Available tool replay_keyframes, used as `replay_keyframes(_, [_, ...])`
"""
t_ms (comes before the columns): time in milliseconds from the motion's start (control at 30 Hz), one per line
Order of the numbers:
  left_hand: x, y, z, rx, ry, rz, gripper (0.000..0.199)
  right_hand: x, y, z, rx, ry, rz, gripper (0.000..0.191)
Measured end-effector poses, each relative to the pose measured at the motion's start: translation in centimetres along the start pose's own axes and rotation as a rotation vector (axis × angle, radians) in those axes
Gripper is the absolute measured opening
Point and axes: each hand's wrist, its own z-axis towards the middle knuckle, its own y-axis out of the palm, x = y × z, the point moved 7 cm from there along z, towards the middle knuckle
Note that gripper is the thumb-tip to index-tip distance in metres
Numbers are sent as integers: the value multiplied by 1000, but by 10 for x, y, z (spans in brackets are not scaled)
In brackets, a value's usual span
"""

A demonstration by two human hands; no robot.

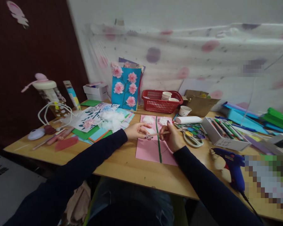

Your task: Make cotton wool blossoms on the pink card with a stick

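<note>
Over the pink sheet (145, 153), my right hand (171, 136) pinches a thin light-coloured stick (165, 133). My left hand (138, 131) is at the stick's left end, its fingers curled around something small and whitish that I cannot make out. The sheet lies on the table and bears a green vertical stripe (158, 141) with thin drawn lines beside it. White fluffy tufts (148, 119) sit near the sheet's top, on both sides of the stripe. A larger heap of white cotton (113, 119) rests on papers to the left.
Behind stand a blue flower picture (124, 88) and a red basket (161, 105) with paper cups. Scissors (193, 139), a box of markers (226, 135) and a blue glue gun (233, 166) lie at the right. A bottle (48, 92) stands at the left.
</note>
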Motion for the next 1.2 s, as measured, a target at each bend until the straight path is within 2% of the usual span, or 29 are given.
replay_keyframes(233, [1, -4, 0, 45, 27, -24, 60, -10, -18, 3, 112, -81, 77, 53])
replay_keyframes(367, [-1, -5, 0, 88, -4, 8, 59, -5, -11, 3, 72, -35, 54, 54])
replay_keyframes(567, [-1, -2, 0, 83, 19, 9, 59, 0, 3, -1, 27, 12, 21, 51])
replay_keyframes(833, [-2, 0, 1, 81, 16, -16, 60, 3, 8, -3, -1, 28, 7, 50])
replay_keyframes(1067, [3, 4, -1, 10, 24, -98, 58, 0, 13, -7, -11, 17, 4, 47])
replay_keyframes(1200, [3, 4, -3, 26, 13, -154, 56, 1, 12, -6, -13, 18, -3, 47])
